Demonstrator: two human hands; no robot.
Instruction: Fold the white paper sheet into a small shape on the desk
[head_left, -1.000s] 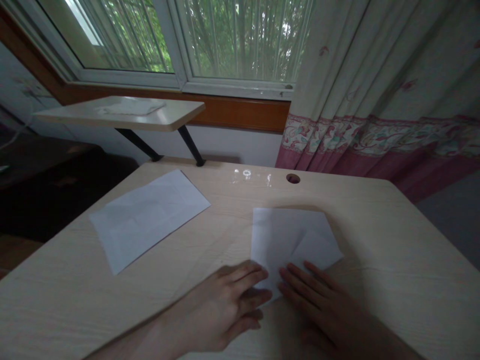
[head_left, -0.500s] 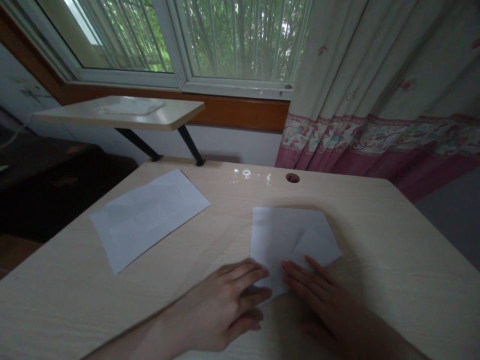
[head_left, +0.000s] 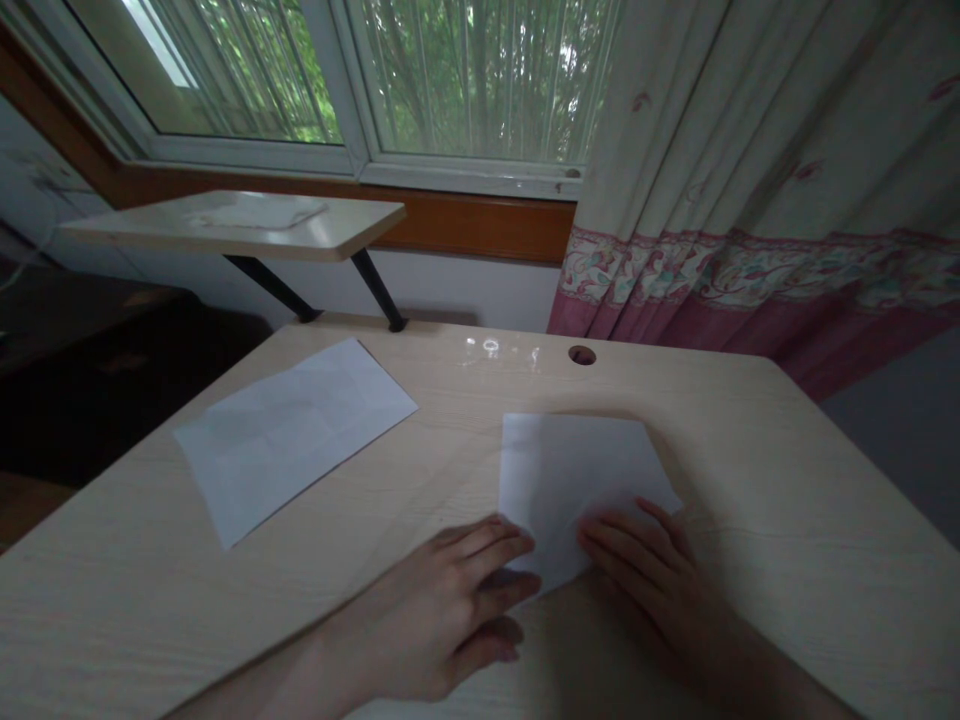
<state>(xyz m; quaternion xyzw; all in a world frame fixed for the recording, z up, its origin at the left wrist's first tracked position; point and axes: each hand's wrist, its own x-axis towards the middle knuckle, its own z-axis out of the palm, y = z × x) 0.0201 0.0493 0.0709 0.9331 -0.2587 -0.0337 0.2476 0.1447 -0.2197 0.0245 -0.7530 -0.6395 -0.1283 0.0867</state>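
Observation:
A folded sheet of white paper (head_left: 566, 465) lies flat on the desk in front of me. My left hand (head_left: 469, 600) rests on its lower left corner, fingers stretched out and a little apart. Across the paper's lower right part lies my right hand (head_left: 645, 570), its fingers extended flat and covering the folded-over flap there. The lower right edge of the paper is partly hidden under this hand. Neither hand grasps anything.
Another sheet of white paper (head_left: 296, 440) lies at the left of the wooden desk (head_left: 420, 480). A raised shelf (head_left: 352, 225) on black legs stands at the back left, with a flat white item on it. A round cable hole (head_left: 582, 355) is near the back edge; a curtain (head_left: 720, 260) hangs behind.
My right hand has slid up and to the right over the folded flap, covering more of it. My left hand has stayed on the lower left corner.

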